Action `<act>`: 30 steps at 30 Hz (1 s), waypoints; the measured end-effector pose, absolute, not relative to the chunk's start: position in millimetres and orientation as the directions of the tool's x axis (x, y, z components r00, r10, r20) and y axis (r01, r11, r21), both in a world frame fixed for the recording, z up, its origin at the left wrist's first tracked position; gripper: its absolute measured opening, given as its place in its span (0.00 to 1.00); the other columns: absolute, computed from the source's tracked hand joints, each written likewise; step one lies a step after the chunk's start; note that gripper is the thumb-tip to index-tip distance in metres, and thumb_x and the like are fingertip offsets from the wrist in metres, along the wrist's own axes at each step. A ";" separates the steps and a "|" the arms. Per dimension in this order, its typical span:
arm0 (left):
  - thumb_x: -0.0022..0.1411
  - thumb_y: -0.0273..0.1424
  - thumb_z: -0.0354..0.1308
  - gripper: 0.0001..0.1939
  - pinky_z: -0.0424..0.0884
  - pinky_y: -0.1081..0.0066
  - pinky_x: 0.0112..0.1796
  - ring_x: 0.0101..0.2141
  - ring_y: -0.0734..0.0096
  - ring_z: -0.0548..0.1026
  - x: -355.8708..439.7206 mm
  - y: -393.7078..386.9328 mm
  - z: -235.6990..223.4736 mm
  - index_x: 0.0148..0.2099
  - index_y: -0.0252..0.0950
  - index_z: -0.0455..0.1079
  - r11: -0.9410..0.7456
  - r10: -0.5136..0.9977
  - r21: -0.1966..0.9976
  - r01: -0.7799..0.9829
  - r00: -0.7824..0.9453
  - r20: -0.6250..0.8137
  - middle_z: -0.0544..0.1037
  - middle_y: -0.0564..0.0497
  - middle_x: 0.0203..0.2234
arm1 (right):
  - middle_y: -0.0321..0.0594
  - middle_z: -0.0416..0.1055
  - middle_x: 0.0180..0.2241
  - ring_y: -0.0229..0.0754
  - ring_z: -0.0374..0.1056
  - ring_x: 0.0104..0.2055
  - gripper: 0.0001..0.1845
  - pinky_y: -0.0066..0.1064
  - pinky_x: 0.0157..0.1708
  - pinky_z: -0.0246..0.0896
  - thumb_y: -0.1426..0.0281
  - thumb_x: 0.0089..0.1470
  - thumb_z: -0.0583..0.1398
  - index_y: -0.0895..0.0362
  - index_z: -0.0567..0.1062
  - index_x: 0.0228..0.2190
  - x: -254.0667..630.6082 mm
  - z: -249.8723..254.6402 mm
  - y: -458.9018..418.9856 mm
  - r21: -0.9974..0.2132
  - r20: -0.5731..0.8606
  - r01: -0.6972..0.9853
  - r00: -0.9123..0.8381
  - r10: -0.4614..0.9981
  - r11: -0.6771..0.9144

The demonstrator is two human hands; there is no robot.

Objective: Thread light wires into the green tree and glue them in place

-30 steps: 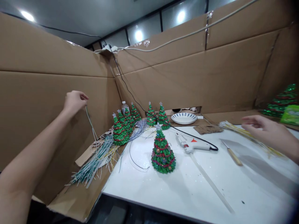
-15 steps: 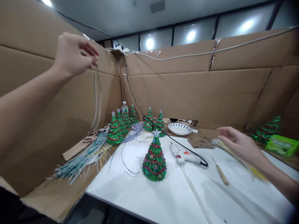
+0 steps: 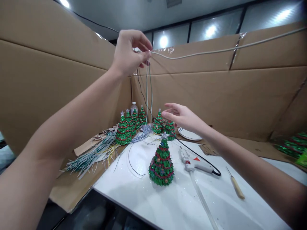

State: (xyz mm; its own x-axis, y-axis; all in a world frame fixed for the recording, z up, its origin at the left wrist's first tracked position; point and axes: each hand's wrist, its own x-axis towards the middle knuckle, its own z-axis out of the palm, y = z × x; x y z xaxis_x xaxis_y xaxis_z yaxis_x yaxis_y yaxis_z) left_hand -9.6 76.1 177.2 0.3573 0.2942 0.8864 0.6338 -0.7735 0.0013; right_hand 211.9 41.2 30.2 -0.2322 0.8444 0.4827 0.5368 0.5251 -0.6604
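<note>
High in front of the cardboard wall, my left hand [image 3: 134, 51] pinches the upper end of some thin pale and green strands [image 3: 147, 92], which hang straight down from its fingertips. My right hand [image 3: 178, 115] is held out lower and to the right of the strands, fingers apart, with nothing seen in it. Behind it stand small green Christmas trees with red garlands. One decorated Christmas tree [image 3: 161, 163] with a star on top stands upright on the white table [image 3: 134, 195], below both hands.
A white glue gun [image 3: 198, 164] with a glue stick lies right of the tree, and a wooden-handled awl [image 3: 236, 187] beyond it. Bundled green and white strands [image 3: 96, 158] lie at left. Several more trees [image 3: 123, 131], a bottle [image 3: 133, 108] and a plate [image 3: 189, 134] stand behind.
My left hand has moved right with the hanging strands. My right hand has come left and up, toward the strands. The view has shifted slightly to the left.
</note>
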 end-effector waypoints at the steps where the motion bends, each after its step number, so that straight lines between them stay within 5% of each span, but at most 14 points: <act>1: 0.62 0.49 0.39 0.26 0.66 0.82 0.33 0.39 0.82 0.79 -6.5 74.4 176.0 0.45 0.33 0.65 -0.782 0.278 -0.020 0.623 0.377 0.884 0.77 0.71 0.37 | 0.46 0.75 0.45 0.48 0.72 0.38 0.36 0.41 0.27 0.69 0.49 0.51 0.62 0.53 0.67 0.57 203.2 31.6 47.6 -0.672 0.481 0.516 -0.241 0.843 0.531; 6: 0.61 0.43 0.21 0.30 0.61 0.85 0.31 0.40 0.85 0.77 1.6 77.6 172.0 0.32 0.29 0.59 -0.688 0.252 -0.143 0.711 0.420 0.872 0.76 0.73 0.38 | 0.40 0.77 0.37 0.39 0.70 0.30 0.18 0.35 0.24 0.66 0.53 0.53 0.60 0.52 0.76 0.39 172.8 36.7 68.1 -0.724 0.483 0.400 -0.289 0.827 0.562; 11: 0.59 0.40 0.20 0.29 0.57 0.85 0.29 0.43 0.82 0.76 0.7 93.2 165.1 0.22 0.23 0.51 -0.634 0.320 -0.118 0.765 0.397 0.860 0.75 0.72 0.44 | 0.41 0.77 0.34 0.36 0.67 0.26 0.15 0.34 0.21 0.61 0.56 0.55 0.58 0.54 0.76 0.30 167.3 33.2 76.2 -0.718 0.490 0.355 -0.352 0.797 0.598; 14: 0.61 0.42 0.27 0.29 0.61 0.81 0.29 0.39 0.80 0.77 -1.7 96.1 156.8 0.28 0.24 0.59 -0.733 0.381 0.050 0.679 0.348 0.857 0.77 0.70 0.38 | 0.42 0.77 0.32 0.36 0.66 0.24 0.17 0.34 0.22 0.61 0.55 0.55 0.58 0.55 0.76 0.27 171.4 27.0 82.0 -0.701 0.492 0.377 -0.359 0.793 0.605; 17: 0.63 0.40 0.47 0.18 0.70 0.80 0.31 0.36 0.77 0.80 -9.1 99.0 147.5 0.40 0.29 0.67 -0.792 0.486 0.301 0.531 0.251 0.837 0.81 0.64 0.36 | 0.43 0.76 0.29 0.36 0.66 0.24 0.17 0.33 0.22 0.61 0.56 0.55 0.58 0.56 0.77 0.28 179.0 20.8 88.2 -0.685 0.503 0.431 -0.303 0.810 0.587; 20: 0.57 0.33 0.61 0.09 0.74 0.74 0.31 0.32 0.77 0.79 -20.3 107.4 136.9 0.39 0.37 0.70 -0.792 0.564 0.475 0.383 0.164 0.809 0.83 0.58 0.34 | 0.44 0.76 0.29 0.35 0.67 0.23 0.16 0.30 0.21 0.61 0.59 0.55 0.58 0.59 0.78 0.31 192.8 18.2 90.7 -0.699 0.529 0.438 -0.216 0.821 0.566; 24: 0.53 0.31 0.64 0.11 0.71 0.68 0.30 0.27 0.75 0.74 -28.0 125.0 113.1 0.39 0.33 0.72 -0.775 0.618 0.533 0.339 0.235 0.750 0.81 0.51 0.28 | 0.45 0.75 0.28 0.33 0.66 0.22 0.15 0.27 0.21 0.62 0.63 0.53 0.59 0.62 0.78 0.35 221.4 22.6 82.7 -0.767 0.562 0.368 -0.013 0.827 0.526; 30: 0.50 0.28 0.63 0.13 0.69 0.68 0.26 0.25 0.70 0.76 -13.2 155.6 57.3 0.40 0.29 0.74 -0.702 0.688 0.605 0.375 0.578 0.440 0.80 0.42 0.29 | 0.41 0.73 0.26 0.32 0.64 0.22 0.12 0.27 0.22 0.59 0.64 0.52 0.62 0.60 0.79 0.34 262.4 27.2 45.7 -0.819 0.562 0.265 0.184 0.807 0.509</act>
State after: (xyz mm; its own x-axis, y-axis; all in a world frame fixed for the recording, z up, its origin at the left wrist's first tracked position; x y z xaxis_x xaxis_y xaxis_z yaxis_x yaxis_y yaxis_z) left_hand -13.2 155.6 57.3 0.5777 0.6877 0.4396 0.3755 -0.7021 0.6050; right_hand 262.4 45.7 27.2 0.1843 0.8066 0.5616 0.2654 0.5093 -0.8186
